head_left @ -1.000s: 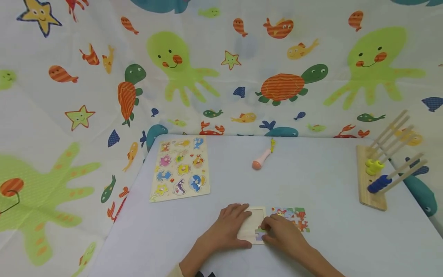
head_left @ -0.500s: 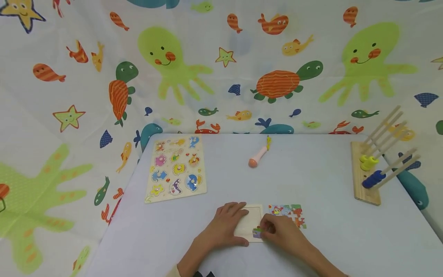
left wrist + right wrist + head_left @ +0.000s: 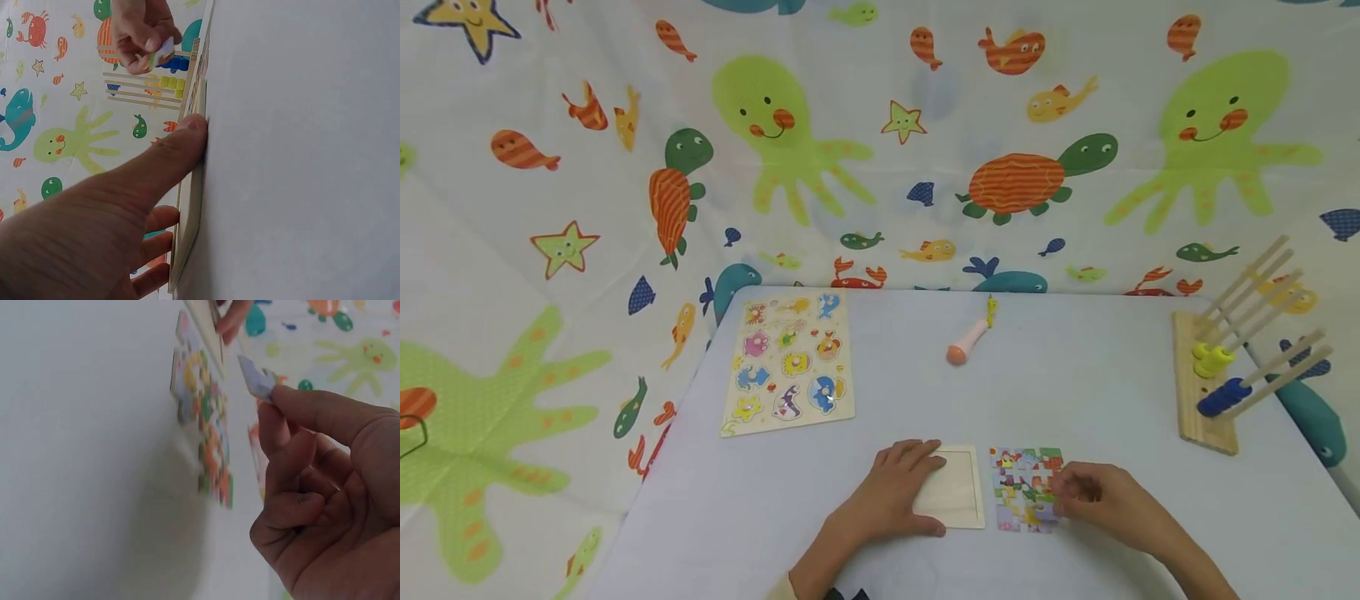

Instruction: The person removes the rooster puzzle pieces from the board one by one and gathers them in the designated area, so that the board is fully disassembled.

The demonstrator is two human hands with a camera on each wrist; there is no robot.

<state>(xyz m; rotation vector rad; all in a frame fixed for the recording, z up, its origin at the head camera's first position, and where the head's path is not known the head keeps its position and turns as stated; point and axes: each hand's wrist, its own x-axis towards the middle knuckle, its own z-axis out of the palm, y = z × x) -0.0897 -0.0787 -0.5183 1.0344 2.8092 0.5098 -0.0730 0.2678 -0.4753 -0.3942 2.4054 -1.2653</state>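
Note:
My left hand [image 3: 891, 492] rests on the left side of a shallow wooden puzzle frame [image 3: 958, 492], thumb along its near edge. The left wrist view shows the straight thumb touching the frame's rim [image 3: 190, 219] and the fingers spread along its other side. Between thumb and index finger, my right hand [image 3: 331, 469] pinches a small purple puzzle piece [image 3: 255, 381], held above the table. Below it, right of the frame, lies a colourful jigsaw picture [image 3: 1022, 483] of joined pieces; the right hand [image 3: 1101, 500] covers part of its right edge.
An animal knob-puzzle board [image 3: 790, 362] lies at the back left. A pink-handled toy [image 3: 967, 342] sits at the back middle. At the right stands a wooden peg stand [image 3: 1206, 400] with yellow and blue rings. A sea-animal cloth [image 3: 925, 125] hangs behind the table.
My right hand has lifted the purple piece out of the frame's lower right corner and carried it right, over the jigsaw picture's right edge. The left hand stays on the frame.

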